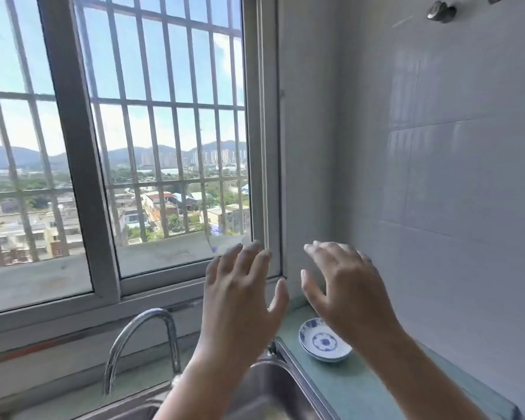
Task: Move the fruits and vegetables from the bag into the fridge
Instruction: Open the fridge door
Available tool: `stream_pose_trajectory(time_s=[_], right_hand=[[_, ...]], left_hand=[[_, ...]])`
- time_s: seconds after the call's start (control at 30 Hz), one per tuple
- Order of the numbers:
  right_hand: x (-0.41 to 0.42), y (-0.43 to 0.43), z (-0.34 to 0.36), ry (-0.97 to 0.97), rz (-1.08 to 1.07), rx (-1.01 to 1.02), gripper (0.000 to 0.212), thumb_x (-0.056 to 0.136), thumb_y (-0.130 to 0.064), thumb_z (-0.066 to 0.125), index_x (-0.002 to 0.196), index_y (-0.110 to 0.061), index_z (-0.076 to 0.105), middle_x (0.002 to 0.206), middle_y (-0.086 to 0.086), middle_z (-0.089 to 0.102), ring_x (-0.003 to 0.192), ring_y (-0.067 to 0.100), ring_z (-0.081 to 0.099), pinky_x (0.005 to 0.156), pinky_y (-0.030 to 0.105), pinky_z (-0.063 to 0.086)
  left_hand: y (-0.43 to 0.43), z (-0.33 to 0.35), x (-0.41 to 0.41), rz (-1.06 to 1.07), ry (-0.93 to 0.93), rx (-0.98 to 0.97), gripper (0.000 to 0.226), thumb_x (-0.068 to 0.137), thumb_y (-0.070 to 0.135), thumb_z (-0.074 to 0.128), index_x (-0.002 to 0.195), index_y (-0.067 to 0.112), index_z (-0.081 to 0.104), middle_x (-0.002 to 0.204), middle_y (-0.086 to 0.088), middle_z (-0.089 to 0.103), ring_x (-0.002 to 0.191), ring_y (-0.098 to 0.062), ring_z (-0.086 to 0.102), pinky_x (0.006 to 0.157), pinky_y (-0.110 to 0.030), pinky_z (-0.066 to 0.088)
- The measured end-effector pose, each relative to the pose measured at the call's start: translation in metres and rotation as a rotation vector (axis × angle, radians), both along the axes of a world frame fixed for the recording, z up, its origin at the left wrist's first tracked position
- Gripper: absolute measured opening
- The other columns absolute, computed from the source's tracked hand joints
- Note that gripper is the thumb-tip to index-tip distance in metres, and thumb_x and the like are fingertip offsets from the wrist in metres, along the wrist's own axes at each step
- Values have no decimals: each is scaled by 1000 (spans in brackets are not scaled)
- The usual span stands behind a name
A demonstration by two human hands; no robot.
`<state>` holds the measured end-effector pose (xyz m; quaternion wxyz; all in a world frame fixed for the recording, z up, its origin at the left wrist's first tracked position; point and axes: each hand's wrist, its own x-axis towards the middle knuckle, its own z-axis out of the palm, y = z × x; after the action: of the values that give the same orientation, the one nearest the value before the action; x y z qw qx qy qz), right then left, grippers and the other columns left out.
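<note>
Your left hand (240, 298) is raised in the lower middle of the frame, back toward you, fingers spread and its grip released, holding nothing. Your right hand (346, 292) is just to the right of it, also lifted with the fingers fanned out and slightly curled, grip released and empty. The two hands are near each other but apart.

Below them, at the bottom of the frame, lies a steel sink (285, 377), with a curved chrome faucet (140, 338) arching at lower centre-left. To the right of the sink, a stack of small blue-and-white dishes (322, 344) sits on the green desk (361, 389), partly behind your right wrist.

A barred window (119, 147) fills the left and centre of the frame, with buildings and hills outside. White wall tiles (452, 177) cover the right side.

The bag, the fruits and vegetables, and the fridge are not in view here.
</note>
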<state>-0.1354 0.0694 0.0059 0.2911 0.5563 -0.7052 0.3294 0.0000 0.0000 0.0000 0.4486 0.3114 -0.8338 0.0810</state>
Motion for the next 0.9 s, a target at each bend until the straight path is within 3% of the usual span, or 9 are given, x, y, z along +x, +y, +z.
stream_pose_trajectory(time_s=[0.23,0.43,0.73,0.9], right_hand=[[-7,58,-30,61,-196,-48,43,80,-32,42,104,-7,67,102,8,69,94,28,63,82,42,50],[-24,131,-46,35,-417,28,42,81,-33,42,105,-8,65,103,7,68,97,27,62,82,47,51],[-41,257,-52,28,-720,48,44,81,-34,40,105,-7,66,105,9,68,98,28,62,86,48,49],[-41,352,-53,43,-851,76,43,80,-32,40,102,-7,67,103,9,69,96,28,63,83,45,48]], left_hand=[[31,-34,-33,-265,4,1,40,76,40,45,104,16,64,114,-2,64,107,-27,57,96,-40,38],[78,-48,-76,-463,3,2,41,76,37,45,103,13,64,114,-5,65,106,-29,59,93,-49,44],[188,-62,-124,-761,-51,34,40,77,35,47,106,14,62,118,-6,63,109,-29,57,93,-41,41],[278,-68,-149,-890,-40,75,42,78,36,43,105,11,65,115,-8,65,107,-31,59,88,-52,47]])
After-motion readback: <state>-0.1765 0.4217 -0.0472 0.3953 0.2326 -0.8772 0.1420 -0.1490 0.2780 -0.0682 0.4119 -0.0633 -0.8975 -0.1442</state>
